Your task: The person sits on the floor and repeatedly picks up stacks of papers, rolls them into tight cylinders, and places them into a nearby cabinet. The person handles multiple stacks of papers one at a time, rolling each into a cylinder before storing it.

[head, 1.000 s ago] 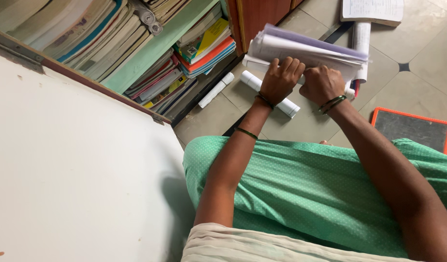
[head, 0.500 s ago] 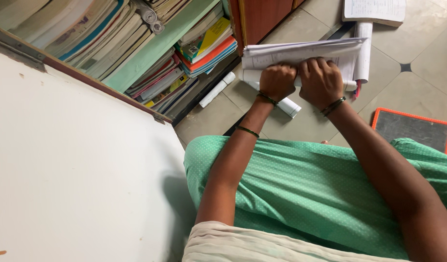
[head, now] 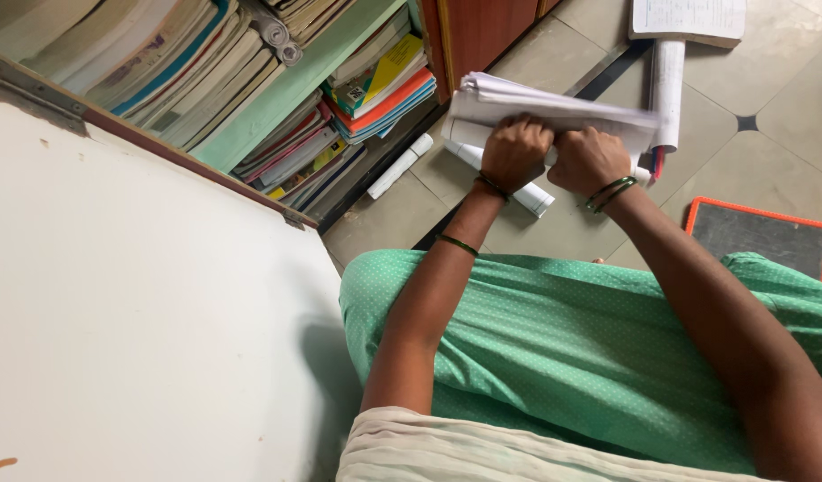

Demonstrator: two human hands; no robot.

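A thick sheaf of white papers [head: 554, 107] is held above the tiled floor, its near edge curled under my fists. My left hand [head: 515, 152] grips the sheaf's left part and my right hand [head: 591, 159] grips it just beside, knuckles up. Both wrists carry green bangles. Under the hands lies a white paper roll [head: 529, 193] on the floor. My lap is covered in green dotted cloth [head: 563, 348].
An open cupboard [head: 277, 98] at the upper left is packed with stacked books and notebooks; its white door [head: 143, 303] stands open on the left. Another paper roll [head: 398, 165], a rolled sheet [head: 668, 80], an open notebook [head: 688, 20] and an orange-framed slate [head: 757, 239] lie on the floor.
The sheaf was flattened down half a second ago and is now lifted and tilted again. Both hands have stayed clenched on its near edge, shifting slightly.
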